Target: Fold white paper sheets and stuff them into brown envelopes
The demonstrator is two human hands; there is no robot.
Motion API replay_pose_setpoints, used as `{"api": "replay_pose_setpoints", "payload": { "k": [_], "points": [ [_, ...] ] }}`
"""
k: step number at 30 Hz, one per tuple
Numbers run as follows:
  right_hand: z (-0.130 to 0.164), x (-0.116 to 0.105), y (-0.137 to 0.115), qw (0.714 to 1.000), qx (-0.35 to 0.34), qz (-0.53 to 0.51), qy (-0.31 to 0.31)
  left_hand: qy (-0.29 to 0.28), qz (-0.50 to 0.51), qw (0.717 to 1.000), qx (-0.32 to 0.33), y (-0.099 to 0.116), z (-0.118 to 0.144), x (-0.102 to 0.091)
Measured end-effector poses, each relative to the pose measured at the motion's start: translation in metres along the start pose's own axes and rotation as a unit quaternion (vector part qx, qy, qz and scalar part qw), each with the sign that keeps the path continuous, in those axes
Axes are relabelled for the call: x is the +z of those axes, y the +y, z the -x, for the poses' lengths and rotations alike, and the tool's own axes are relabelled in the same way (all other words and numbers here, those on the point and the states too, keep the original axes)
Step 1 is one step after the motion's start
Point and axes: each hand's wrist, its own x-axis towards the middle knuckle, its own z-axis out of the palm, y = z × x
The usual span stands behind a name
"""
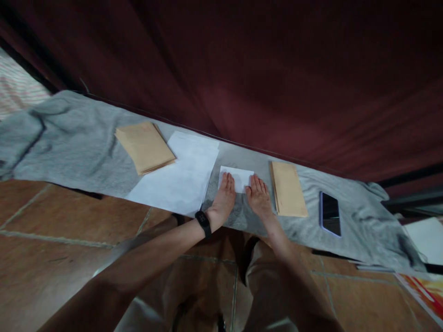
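Observation:
My left hand (224, 196) and my right hand (258, 196) lie flat, palms down and fingers together, on the near edge of a small folded white paper (238, 175). The paper rests on a grey cloth (76, 143) spread over a low surface. A black band sits on my left wrist. To the left of the paper lies a stack of white sheets (182, 173). A pile of tan envelopes (288, 189) lies just right of my right hand, and another tan pile (144, 146) lies farther left.
A dark phone (330, 213) lies face up on the cloth at the right. A dark red curtain (277, 69) hangs behind the surface. Brown floor tiles (51, 240) lie below. White and coloured papers (427, 258) sit at the far right.

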Motion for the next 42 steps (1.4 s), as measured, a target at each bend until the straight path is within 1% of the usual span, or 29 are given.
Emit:
{"api": "replay_pose_setpoints", "payload": {
  "k": [2, 7, 12, 14, 18, 20, 23, 26, 29, 33, 38, 42],
  "points": [
    [0.001, 0.000, 0.002, 1.000, 0.000, 0.005, 0.001, 0.006, 0.005, 1.000, 0.004, 0.000, 0.000, 0.002],
    [0.003, -0.002, 0.007, 1.000, 0.013, 0.010, 0.012, 0.028, 0.067, 0.997, -0.001, 0.000, 0.001, 0.003],
    [0.001, -0.010, 0.004, 0.999, 0.025, 0.000, 0.026, 0.023, 0.049, 0.999, 0.001, 0.001, 0.002, 0.004],
    [-0.001, -0.014, -0.002, 1.000, -0.001, -0.008, 0.013, 0.016, 0.034, 0.999, -0.001, 0.001, 0.002, 0.004],
    [-0.001, -0.018, -0.015, 0.994, -0.085, -0.033, -0.056, 0.001, 0.015, 1.000, 0.001, 0.001, 0.001, 0.002],
    [0.001, -0.017, -0.017, 0.992, -0.093, -0.037, -0.077, -0.009, -0.002, 1.000, -0.009, 0.000, 0.000, 0.001],
    [0.002, -0.014, -0.012, 0.995, -0.060, -0.037, -0.069, -0.019, -0.013, 0.999, -0.025, -0.004, -0.001, -0.001],
    [0.002, -0.012, -0.004, 0.997, -0.035, -0.030, -0.055, -0.014, 0.005, 1.000, -0.016, -0.010, -0.001, -0.001],
    [0.001, -0.012, 0.001, 0.998, -0.033, -0.028, -0.054, -0.008, 0.029, 1.000, -0.008, -0.015, -0.003, 0.002],
    [0.000, -0.013, 0.003, 0.997, -0.029, -0.036, -0.054, -0.004, 0.010, 1.000, 0.006, -0.019, -0.006, 0.003],
    [-0.003, -0.015, 0.007, 0.997, -0.009, -0.044, -0.058, -0.013, -0.001, 1.000, 0.020, -0.021, -0.009, -0.003],
    [-0.008, -0.019, 0.007, 0.997, 0.021, -0.062, -0.041, -0.015, -0.025, 0.999, 0.023, -0.018, -0.008, -0.010]
  ]
}}
